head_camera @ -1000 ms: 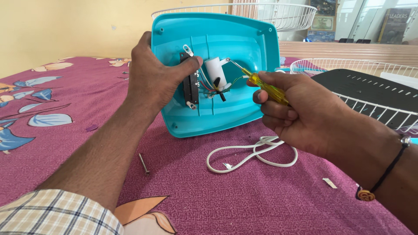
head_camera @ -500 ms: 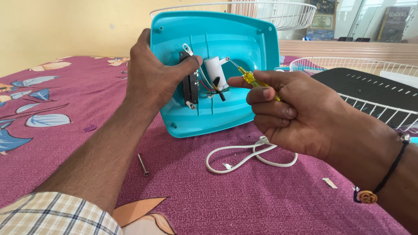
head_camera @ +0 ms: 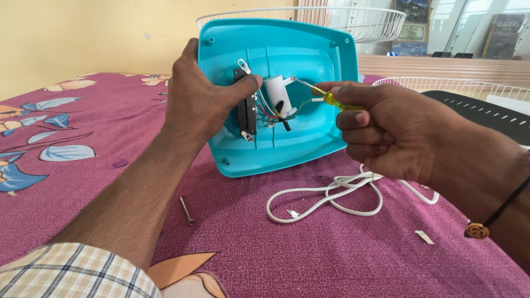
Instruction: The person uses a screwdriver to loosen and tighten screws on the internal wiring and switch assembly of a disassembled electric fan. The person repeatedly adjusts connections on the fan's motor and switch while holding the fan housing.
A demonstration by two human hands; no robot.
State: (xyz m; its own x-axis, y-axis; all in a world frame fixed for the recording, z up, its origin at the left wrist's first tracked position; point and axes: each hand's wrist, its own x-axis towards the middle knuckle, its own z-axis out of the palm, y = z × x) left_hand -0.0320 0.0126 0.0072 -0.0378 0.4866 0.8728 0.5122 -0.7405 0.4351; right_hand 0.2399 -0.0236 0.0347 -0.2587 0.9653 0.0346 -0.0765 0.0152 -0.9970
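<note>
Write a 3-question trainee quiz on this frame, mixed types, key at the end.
1. True or false: the left hand steadies the turquoise housing with its thumb on the black switch block.
2. What does the right hand hold? A) pliers B) yellow-handled screwdriver C) scissors
3. Fill in: the loose screw lies on the maroon cloth, to the ___ of the coiled white cord as the picture shows it.

Key: 1 true; 2 B; 3 left.
</note>
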